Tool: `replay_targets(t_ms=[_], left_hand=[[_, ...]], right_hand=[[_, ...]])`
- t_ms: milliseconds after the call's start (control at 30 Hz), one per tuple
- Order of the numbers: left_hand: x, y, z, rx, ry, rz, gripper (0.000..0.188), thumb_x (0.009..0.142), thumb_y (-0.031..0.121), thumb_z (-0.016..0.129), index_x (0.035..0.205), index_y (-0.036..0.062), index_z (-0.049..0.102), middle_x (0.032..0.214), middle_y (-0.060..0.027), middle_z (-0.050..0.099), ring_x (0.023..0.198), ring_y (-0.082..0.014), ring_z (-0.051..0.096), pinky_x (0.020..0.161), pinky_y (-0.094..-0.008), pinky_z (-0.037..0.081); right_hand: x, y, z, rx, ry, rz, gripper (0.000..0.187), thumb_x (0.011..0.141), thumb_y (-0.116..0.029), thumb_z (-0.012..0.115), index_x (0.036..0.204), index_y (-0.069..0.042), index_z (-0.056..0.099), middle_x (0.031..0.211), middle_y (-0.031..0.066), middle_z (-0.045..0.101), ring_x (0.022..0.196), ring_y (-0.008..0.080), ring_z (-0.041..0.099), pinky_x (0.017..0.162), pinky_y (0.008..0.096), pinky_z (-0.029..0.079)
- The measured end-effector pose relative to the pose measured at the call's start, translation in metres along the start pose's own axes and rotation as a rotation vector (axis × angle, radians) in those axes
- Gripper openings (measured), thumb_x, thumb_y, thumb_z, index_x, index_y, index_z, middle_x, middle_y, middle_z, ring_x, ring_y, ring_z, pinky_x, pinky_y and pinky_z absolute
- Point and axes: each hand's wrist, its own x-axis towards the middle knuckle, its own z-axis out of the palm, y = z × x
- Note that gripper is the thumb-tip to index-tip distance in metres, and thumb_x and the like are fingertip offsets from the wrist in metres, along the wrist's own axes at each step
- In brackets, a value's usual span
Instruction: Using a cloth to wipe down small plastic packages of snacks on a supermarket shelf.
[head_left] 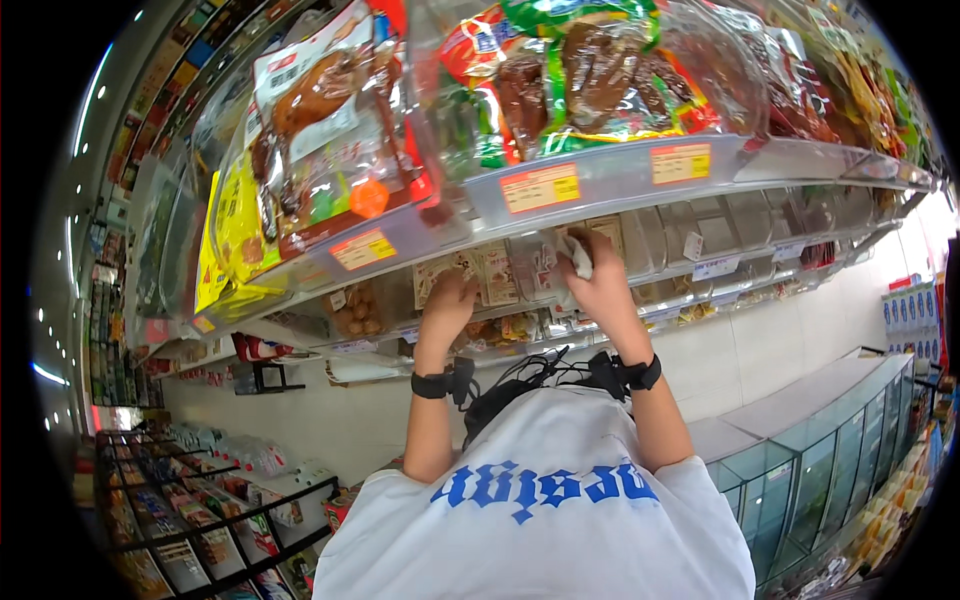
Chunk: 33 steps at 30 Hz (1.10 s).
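Note:
My right hand (598,278) is closed around a crumpled white cloth (578,258), inside the lower shelf row under the front ledge. The cloth is against or close to a clear plastic bin (535,262); contact is hard to make out. To its left, my left hand (450,298) reaches to the same row, by flat beige printed packs (497,275). Its fingers bend away from view, so their grip does not show. Left of that hand, a clear bin holds round brown items (357,312). Black bands with small devices circle both wrists.
Above my hands, the upper shelf ledge (480,215) carries price tags and bins of glossy vacuum-packed meat (600,75). Another shelf row (515,328) lies below. Glass-fronted cases (810,470) stand at the right, a black wire rack (190,520) at the lower left.

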Motion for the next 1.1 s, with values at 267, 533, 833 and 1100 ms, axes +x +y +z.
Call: replay_targets(t_ms=[267, 533, 833, 1100], left_hand=[[0.020, 0.135, 0.013, -0.418, 0.147, 0.367, 0.024, 0.095, 0.006, 0.057, 0.117, -0.0006, 0.062, 0.102, -0.0160, 0.069, 0.090, -0.0278, 0.068, 0.081, -0.0347, 0.052], [0.065, 0.165, 0.063, -0.300, -0.005, 0.406, 0.031, 0.101, 0.022, 0.048, 0.119, -0.0013, 0.060, 0.115, -0.0215, 0.063, 0.108, -0.0418, 0.058, 0.094, -0.0436, 0.047], [0.064, 0.164, 0.075, -0.249, 0.080, 0.387, 0.031, 0.100, 0.027, 0.049, 0.111, 0.0015, 0.064, 0.112, -0.0191, 0.064, 0.105, -0.0391, 0.059, 0.091, -0.0442, 0.047], [0.075, 0.143, 0.076, -0.550, 0.049, 0.274, 0.037, 0.104, 0.029, 0.046, 0.120, -0.0017, 0.059, 0.118, -0.0180, 0.064, 0.110, -0.0292, 0.060, 0.096, -0.0348, 0.044]], right_hand=[[0.017, 0.074, -0.014, -0.259, -0.131, 0.027, 0.054, 0.072, -0.005, 0.069, 0.123, 0.005, 0.054, 0.122, 0.0288, 0.057, 0.113, 0.0471, 0.055, 0.094, 0.0464, 0.050], [0.014, 0.088, 0.009, -0.627, -0.153, -0.072, 0.044, 0.083, -0.032, 0.061, 0.118, -0.006, 0.065, 0.123, 0.0212, 0.061, 0.122, 0.0366, 0.054, 0.106, 0.0496, 0.039], [0.016, 0.069, -0.001, -0.661, -0.070, -0.092, 0.037, 0.082, -0.021, 0.063, 0.115, -0.005, 0.064, 0.112, 0.0221, 0.063, 0.104, 0.0361, 0.061, 0.082, 0.0486, 0.051], [0.016, 0.054, -0.016, -0.414, -0.111, -0.108, 0.040, 0.070, -0.004, 0.066, 0.110, 0.000, 0.064, 0.114, 0.0201, 0.059, 0.104, 0.0400, 0.059, 0.089, 0.0457, 0.051]])
